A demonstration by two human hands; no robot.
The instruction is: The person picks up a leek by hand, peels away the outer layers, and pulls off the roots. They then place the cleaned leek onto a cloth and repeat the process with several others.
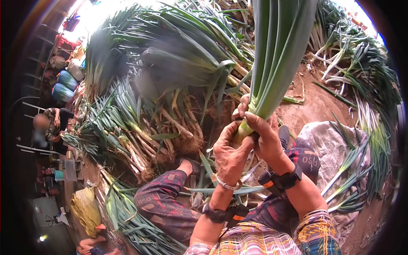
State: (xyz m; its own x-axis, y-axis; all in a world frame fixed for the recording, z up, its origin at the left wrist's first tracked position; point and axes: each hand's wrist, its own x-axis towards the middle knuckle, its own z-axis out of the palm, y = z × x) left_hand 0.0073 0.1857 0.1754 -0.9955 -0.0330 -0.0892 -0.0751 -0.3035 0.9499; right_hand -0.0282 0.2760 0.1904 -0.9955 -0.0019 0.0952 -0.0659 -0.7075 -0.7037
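Note:
Both of my hands are closed round the pale lower stem of a large leek (272, 76), held up in front of me with its broad green leaves rising out of the top of the view. My left hand (231, 153) grips from the left side, with a bangle on that wrist. My right hand (267, 136) wraps the stem from the right, its thumb pressed against the base of the leaves. Fingers of both hands meet around the stem, and its bottom end is mostly hidden by them.
Heaped leeks with soil on their roots (182, 136) lie ahead and left. A bundle (136, 216) sits beside my left leg. Trimmed leeks (374, 140) line the right, near a whitish sack (314, 131). A yellow sack (87, 208) and another person (53, 123) are at far left.

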